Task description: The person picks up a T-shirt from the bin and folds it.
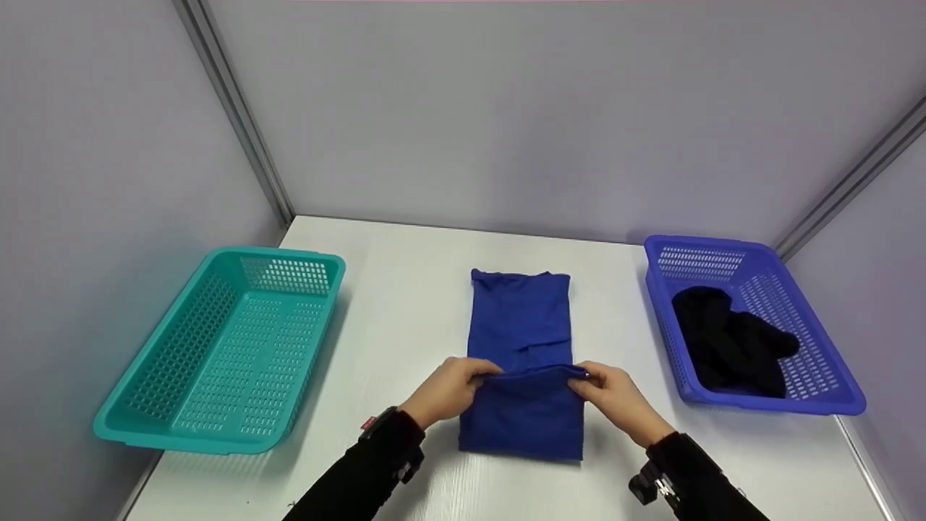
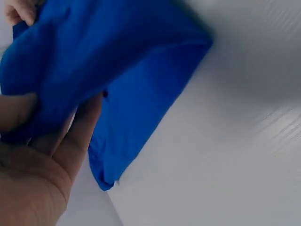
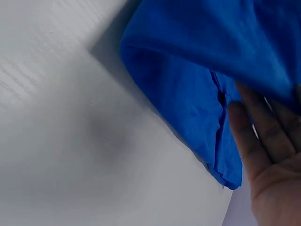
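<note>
A blue garment (image 1: 519,307), folded into a long narrow strip, lies lengthwise on the white table (image 1: 391,304). My left hand (image 1: 447,389) pinches the left end of a raised edge across its middle, thumb on top. At the right end of that same edge, my right hand (image 1: 616,399) pinches the cloth between thumb and fingers. The wrist views show the lifted layer arching over the lower cloth (image 2: 136,108), with the fingers of each hand beneath it. A seam or crease runs along the lower cloth in the right wrist view.
To the left stands a teal plastic basket (image 1: 329,318) with nothing in it. A blue-purple basket (image 1: 817,340) at the right holds a black cloth item (image 1: 731,344). Grey-white panels (image 1: 463,116) close off the back and both sides.
</note>
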`<state>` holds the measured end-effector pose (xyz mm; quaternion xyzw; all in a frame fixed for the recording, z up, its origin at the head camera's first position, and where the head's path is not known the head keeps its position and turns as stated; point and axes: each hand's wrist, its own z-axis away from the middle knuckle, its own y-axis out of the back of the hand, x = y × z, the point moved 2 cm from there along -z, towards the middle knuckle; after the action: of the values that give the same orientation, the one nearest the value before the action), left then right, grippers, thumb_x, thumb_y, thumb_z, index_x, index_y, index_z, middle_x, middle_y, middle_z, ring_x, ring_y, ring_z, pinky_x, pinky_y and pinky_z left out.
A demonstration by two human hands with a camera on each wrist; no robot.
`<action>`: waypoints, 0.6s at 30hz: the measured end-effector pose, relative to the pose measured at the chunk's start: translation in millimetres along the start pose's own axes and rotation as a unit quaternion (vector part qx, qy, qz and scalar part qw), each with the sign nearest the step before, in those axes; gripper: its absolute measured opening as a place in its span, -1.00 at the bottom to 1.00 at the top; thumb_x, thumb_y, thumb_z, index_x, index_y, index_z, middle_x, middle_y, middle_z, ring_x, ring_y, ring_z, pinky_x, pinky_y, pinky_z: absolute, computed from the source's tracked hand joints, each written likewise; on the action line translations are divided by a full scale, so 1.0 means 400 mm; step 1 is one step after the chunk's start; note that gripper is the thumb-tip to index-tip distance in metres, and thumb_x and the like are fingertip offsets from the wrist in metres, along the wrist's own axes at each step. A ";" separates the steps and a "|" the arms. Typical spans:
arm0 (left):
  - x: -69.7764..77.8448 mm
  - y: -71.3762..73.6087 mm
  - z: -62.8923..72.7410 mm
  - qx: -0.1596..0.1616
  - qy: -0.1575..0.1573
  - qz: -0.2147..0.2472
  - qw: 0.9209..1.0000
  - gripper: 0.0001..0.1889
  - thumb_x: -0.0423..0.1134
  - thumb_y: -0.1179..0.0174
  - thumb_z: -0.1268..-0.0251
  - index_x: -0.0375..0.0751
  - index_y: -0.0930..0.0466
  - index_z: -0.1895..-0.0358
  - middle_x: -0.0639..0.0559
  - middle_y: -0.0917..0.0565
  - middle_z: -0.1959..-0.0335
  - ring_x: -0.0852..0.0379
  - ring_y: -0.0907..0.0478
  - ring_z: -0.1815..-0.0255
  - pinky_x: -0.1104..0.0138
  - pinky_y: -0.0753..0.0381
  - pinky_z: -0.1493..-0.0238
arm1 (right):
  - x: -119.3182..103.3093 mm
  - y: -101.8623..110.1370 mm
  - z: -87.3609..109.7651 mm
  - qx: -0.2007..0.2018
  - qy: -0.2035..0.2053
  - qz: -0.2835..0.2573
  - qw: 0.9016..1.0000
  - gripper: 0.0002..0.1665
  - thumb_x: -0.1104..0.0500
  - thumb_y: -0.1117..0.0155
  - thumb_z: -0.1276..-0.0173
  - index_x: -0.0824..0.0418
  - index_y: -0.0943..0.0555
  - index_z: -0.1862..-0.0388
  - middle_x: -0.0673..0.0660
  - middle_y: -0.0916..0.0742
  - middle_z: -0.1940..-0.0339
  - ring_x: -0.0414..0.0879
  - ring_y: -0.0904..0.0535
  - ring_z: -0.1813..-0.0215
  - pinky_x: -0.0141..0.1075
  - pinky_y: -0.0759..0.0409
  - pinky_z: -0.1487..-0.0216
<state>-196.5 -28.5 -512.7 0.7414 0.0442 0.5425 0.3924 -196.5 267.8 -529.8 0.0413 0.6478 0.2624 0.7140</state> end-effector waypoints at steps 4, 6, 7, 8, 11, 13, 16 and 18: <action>-0.025 -0.006 -0.050 0.043 0.035 -0.020 0.998 -0.64 -0.61 -0.05 -0.47 -0.31 -0.74 -0.14 -0.18 -0.77 -0.14 -0.16 -0.68 -0.26 0.03 -0.61 -0.33 | 0.007 -0.004 -0.047 0.055 -0.033 0.006 0.998 -0.75 0.23 -0.30 -0.54 0.37 -0.68 -0.06 0.10 -0.82 0.21 -0.23 -0.69 0.15 -0.34 -0.64 0.04; -0.036 -0.012 -0.069 0.055 0.052 -0.022 0.997 -0.62 -0.61 -0.04 -0.48 -0.29 -0.73 -0.17 -0.18 -0.76 -0.16 -0.16 -0.67 -0.28 0.03 -0.60 -0.35 | 0.014 -0.007 -0.067 0.073 -0.047 0.015 0.996 -0.77 0.24 -0.29 -0.54 0.37 -0.67 -0.04 0.07 -0.81 0.28 -0.22 -0.67 0.20 -0.36 -0.61 0.10; -0.041 -0.016 -0.077 0.062 0.059 -0.023 0.996 -0.62 -0.62 -0.04 -0.48 -0.30 -0.71 -0.18 -0.18 -0.75 -0.17 -0.16 -0.67 -0.28 0.02 -0.59 -0.36 | 0.018 -0.009 -0.077 0.082 -0.053 0.021 0.995 -0.78 0.24 -0.29 -0.54 0.36 -0.67 -0.03 0.07 -0.80 0.32 -0.20 -0.65 0.23 -0.35 -0.58 0.13; -0.047 -0.020 -0.083 0.069 0.063 -0.025 0.995 -0.62 -0.62 -0.04 -0.48 -0.31 -0.70 -0.20 -0.20 -0.74 -0.19 -0.17 -0.66 -0.30 0.01 -0.58 -0.36 | 0.022 -0.010 -0.084 0.090 -0.057 0.028 0.994 -0.78 0.24 -0.28 -0.55 0.36 -0.67 -0.04 0.08 -0.80 0.32 -0.17 -0.65 0.23 -0.34 -0.57 0.14; -0.062 -0.033 -0.091 0.090 0.071 -0.035 0.993 -0.58 -0.61 -0.07 -0.48 -0.34 -0.60 -0.31 -0.28 -0.64 -0.30 -0.23 -0.58 -0.37 -0.02 -0.54 -0.40 | 0.036 -0.017 -0.095 0.115 -0.051 0.065 0.990 -0.72 0.23 -0.27 -0.57 0.34 -0.66 -0.14 0.20 -0.83 0.18 -0.01 -0.73 0.09 -0.24 -0.63 0.06; -0.071 -0.040 -0.085 0.097 0.071 -0.047 0.992 -0.54 -0.58 -0.12 -0.47 -0.35 -0.52 -0.38 -0.35 -0.52 -0.41 -0.30 -0.50 -0.44 -0.06 -0.49 -0.44 | 0.046 -0.021 -0.090 0.128 -0.031 0.095 0.987 -0.68 0.25 -0.25 -0.56 0.35 -0.64 -0.21 0.30 -0.82 0.00 0.14 -0.75 -0.09 -0.11 -0.68 -0.10; -0.083 -0.049 -0.061 0.096 0.067 -0.078 0.990 -0.51 -0.49 -0.21 -0.47 -0.28 -0.49 -0.42 -0.36 -0.38 -0.50 -0.34 -0.42 -0.49 -0.08 -0.48 -0.44 | 0.059 -0.031 -0.066 0.129 0.008 0.164 0.978 -0.64 0.31 -0.26 -0.54 0.33 -0.63 -0.26 0.35 -0.76 -0.21 0.26 -0.67 -0.31 0.09 -0.61 -0.31; -0.092 -0.053 -0.038 0.092 0.048 -0.114 0.988 -0.58 -0.44 -0.28 -0.44 -0.25 -0.55 -0.32 -0.30 -0.44 -0.41 -0.31 -0.49 -0.40 -0.06 -0.54 -0.37 | 0.066 -0.040 -0.042 0.112 0.047 0.211 0.970 -0.63 0.33 -0.28 -0.51 0.33 -0.64 -0.25 0.35 -0.74 -0.24 0.28 -0.68 -0.28 0.15 -0.58 -0.33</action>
<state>-216.4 -23.8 -552.8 0.7378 0.1969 0.5225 0.3794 -206.7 260.7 -562.7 0.2449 0.6823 0.3344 0.6023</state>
